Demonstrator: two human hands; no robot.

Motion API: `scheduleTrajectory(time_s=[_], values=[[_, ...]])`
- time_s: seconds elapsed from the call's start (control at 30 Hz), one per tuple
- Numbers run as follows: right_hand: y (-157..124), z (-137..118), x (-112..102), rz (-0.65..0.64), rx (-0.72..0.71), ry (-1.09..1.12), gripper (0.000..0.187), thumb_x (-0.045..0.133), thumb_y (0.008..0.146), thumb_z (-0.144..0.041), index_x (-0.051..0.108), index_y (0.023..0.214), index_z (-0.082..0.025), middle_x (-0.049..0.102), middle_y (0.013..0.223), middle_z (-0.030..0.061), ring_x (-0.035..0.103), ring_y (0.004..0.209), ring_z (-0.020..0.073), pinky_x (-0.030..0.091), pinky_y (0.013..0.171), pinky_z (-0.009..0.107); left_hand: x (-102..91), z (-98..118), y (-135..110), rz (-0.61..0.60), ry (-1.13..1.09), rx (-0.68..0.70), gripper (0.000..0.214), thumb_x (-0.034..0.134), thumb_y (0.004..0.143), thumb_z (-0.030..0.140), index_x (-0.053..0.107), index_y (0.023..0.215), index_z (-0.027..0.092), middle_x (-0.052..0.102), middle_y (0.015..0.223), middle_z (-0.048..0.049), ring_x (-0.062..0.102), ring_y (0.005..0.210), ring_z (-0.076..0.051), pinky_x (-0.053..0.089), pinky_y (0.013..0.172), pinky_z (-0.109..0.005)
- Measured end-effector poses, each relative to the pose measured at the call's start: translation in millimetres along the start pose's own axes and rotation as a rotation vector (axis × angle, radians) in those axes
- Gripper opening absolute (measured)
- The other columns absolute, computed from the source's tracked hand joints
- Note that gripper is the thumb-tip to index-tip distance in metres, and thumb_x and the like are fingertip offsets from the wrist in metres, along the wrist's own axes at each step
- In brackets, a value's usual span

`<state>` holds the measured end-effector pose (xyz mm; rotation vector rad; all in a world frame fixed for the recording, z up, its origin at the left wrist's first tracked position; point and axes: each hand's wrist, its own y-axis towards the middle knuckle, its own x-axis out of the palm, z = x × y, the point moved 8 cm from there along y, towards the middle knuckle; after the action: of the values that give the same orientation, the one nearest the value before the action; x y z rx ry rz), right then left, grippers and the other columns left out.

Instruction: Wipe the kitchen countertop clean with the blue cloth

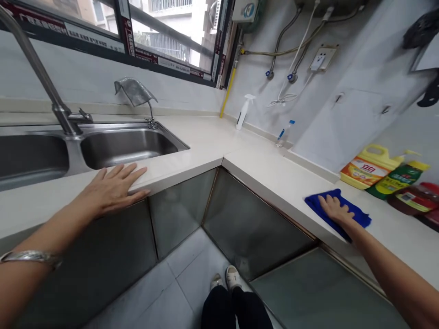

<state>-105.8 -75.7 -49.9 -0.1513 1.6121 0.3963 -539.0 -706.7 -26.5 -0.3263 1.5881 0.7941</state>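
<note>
My left hand (115, 188) lies flat and open on the front edge of the white countertop (212, 141), just in front of the steel sink (126, 145). A metal bracelet is on that wrist. My right hand (334, 208) rests palm down, fingers spread, on a blue cloth (358, 217) spread on the counter's right run near its front edge. Neither hand grips anything.
A tall faucet (41, 75) stands between two sink basins. A white spray bottle (244, 111) and a small bottle (284, 132) stand by the corner wall. Yellow, green and red bottles (370, 168) lie at the right. Steel cabinet fronts (247, 224) face my feet.
</note>
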Motion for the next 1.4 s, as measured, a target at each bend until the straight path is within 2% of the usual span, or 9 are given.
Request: scheduleTrajectory(time_s=[0.07,0.23,0.53,0.7,0.87,1.0,1.17,1.27,1.4], values=[[4,-43,0,-0.054,0.044,0.057,0.08,0.01,0.091,-0.066,0.05,0.143,-0.022,0.034,0.163,0.017,0.039,0.141,0.0505,0.031,0.113,0.07,7.3,-3,2,-0.043,0.03,-0.006,0.079,0.04,0.097,0.064,0.036,0.156,0.012,0.034,0.164,-0.0169,0.024,0.153,-0.036,0.018,0.123,-0.057],[18,-172,-5,-0.089,-0.097,0.122,0.072,0.015,0.095,-0.061,0.048,0.144,-0.019,0.035,0.161,0.0156,0.034,0.143,0.0491,0.025,0.115,0.069,15.8,-13,6,-0.063,0.117,-0.013,0.076,0.036,0.097,0.065,0.031,0.16,0.023,0.034,0.165,-0.0139,0.031,0.15,-0.039,0.029,0.118,-0.06],[13,-367,-7,-0.121,-0.344,0.195,0.076,0.018,0.098,-0.06,0.04,0.153,-0.012,0.027,0.166,0.0178,0.023,0.148,0.0507,0.017,0.118,0.072,17.4,-15,1,0.017,0.274,0.062,0.079,0.031,0.097,0.069,0.035,0.159,0.019,0.04,0.161,-0.017,0.04,0.146,-0.042,0.038,0.113,-0.06],[-15,-458,-15,-0.185,-0.538,0.222,0.074,0.02,0.099,-0.058,0.036,0.157,-0.014,0.023,0.169,0.0146,0.018,0.152,0.0474,0.014,0.121,0.068,12.0,-11,-3,0.049,0.318,0.065,0.077,0.033,0.097,0.069,0.041,0.156,0.02,0.045,0.159,-0.0156,0.044,0.143,-0.041,0.044,0.111,-0.058],[-86,-541,-30,-0.226,-0.835,0.291,0.076,0.023,0.098,-0.057,0.029,0.16,-0.013,0.018,0.171,0.0116,0.012,0.154,0.0475,0.009,0.123,0.068,8.5,-9,-4,0.008,0.329,0.045,0.077,0.038,0.096,0.069,0.041,0.156,0.022,0.044,0.159,-0.0142,0.044,0.144,-0.039,0.043,0.113,-0.058],[-174,-575,-46,-0.265,-1.05,0.352,0.079,0.023,0.097,-0.06,0.03,0.16,-0.012,0.018,0.171,0.0127,0.008,0.154,0.051,0.005,0.122,0.072,6.1,-7,-2,-0.024,0.341,0.026,0.077,0.044,0.095,0.067,0.04,0.156,0.021,0.042,0.16,-0.0136,0.043,0.145,-0.038,0.043,0.115,-0.056],[-261,-582,-66,-0.269,-1.226,0.472,0.079,0.029,0.095,-0.062,0.037,0.157,-0.013,0.025,0.169,0.0139,0.01,0.154,0.0494,0.003,0.123,0.072,6.0,-7,2,-0.056,0.369,-0.01,0.071,0.049,0.095,0.058,0.042,0.156,0.022,0.044,0.159,-0.0134,0.043,0.146,-0.039,0.042,0.115,-0.056],[-275,-582,-67,-0.282,-1.255,0.494,0.081,0.03,0.094,-0.067,0.038,0.157,-0.017,0.024,0.169,0.0117,0.01,0.155,0.0464,0.003,0.124,0.069,6.8,-8,4,-0.085,0.388,-0.026,0.072,0.05,0.095,0.055,0.04,0.156,0.02,0.042,0.16,-0.0143,0.041,0.147,-0.039,0.04,0.116,-0.055],[-255,-586,-63,-0.302,-1.274,0.474,0.083,0.031,0.093,-0.071,0.036,0.159,-0.021,0.023,0.17,0.0081,0.01,0.156,0.044,0.004,0.126,0.065,6.6,-8,5,-0.122,0.385,-0.042,0.075,0.051,0.094,0.057,0.038,0.157,0.02,0.039,0.162,-0.0138,0.04,0.147,-0.038,0.038,0.118,-0.054]])
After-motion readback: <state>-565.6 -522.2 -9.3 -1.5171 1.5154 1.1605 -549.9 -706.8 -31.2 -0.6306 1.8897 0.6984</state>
